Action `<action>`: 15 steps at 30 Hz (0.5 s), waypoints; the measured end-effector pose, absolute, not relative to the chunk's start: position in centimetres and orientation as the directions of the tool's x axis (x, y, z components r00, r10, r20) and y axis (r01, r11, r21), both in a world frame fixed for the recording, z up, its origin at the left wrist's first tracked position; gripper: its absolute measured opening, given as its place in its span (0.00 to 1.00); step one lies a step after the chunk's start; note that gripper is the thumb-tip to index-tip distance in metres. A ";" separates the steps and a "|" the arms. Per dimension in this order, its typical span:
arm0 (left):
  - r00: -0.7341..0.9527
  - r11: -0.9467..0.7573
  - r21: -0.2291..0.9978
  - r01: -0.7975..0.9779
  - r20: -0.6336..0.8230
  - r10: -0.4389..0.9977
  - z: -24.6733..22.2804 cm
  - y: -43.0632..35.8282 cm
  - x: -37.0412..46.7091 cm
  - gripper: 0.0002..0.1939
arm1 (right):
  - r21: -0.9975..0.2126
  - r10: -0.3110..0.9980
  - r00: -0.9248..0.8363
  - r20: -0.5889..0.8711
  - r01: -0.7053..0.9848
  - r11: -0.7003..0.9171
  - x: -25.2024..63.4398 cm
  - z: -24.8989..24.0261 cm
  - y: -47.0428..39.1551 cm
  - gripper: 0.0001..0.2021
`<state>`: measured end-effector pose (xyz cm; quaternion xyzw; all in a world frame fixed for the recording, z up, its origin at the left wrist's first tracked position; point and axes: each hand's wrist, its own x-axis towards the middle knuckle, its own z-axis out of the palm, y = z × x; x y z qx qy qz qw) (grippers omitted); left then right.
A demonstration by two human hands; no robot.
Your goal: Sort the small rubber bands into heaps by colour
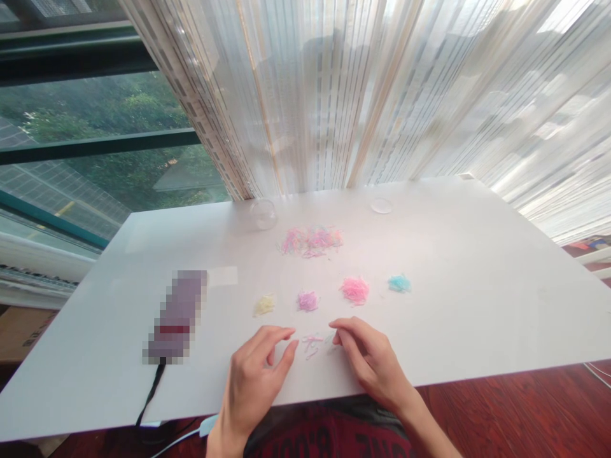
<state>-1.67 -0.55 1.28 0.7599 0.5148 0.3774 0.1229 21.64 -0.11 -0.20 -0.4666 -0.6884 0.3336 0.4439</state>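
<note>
Near the table's front edge lies a small group of thin pink and lilac strips [312, 341]. To its left is my left hand [260, 366], thumb and index finger apart with nothing between them. My right hand [370, 356] is on the other side, its fingers curled together at the tips. A pale green strip [329, 340] shows right at those fingertips; whether they grip it is unclear. Beyond my hands sit sorted piles: yellow [264, 305], lilac [307, 301], pink [354, 291] and light blue [399, 283]. Farther back spreads a mixed-colour heap [312, 241].
A clear round container [264, 215] and a clear lid-like disc [381, 205] stand at the back of the white table [477, 286]. On the left lies a blurred-out purple object [176, 312] with a black cord. Sheer curtains [324, 95] hang behind the far edge.
</note>
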 end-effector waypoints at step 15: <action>0.317 -0.533 0.531 0.659 0.446 0.837 0.2 -0.4 0.3 0.05 | -0.627 0.877 -0.405 0.258 0.621 0.470 23.0 0.6 -1.2 0.09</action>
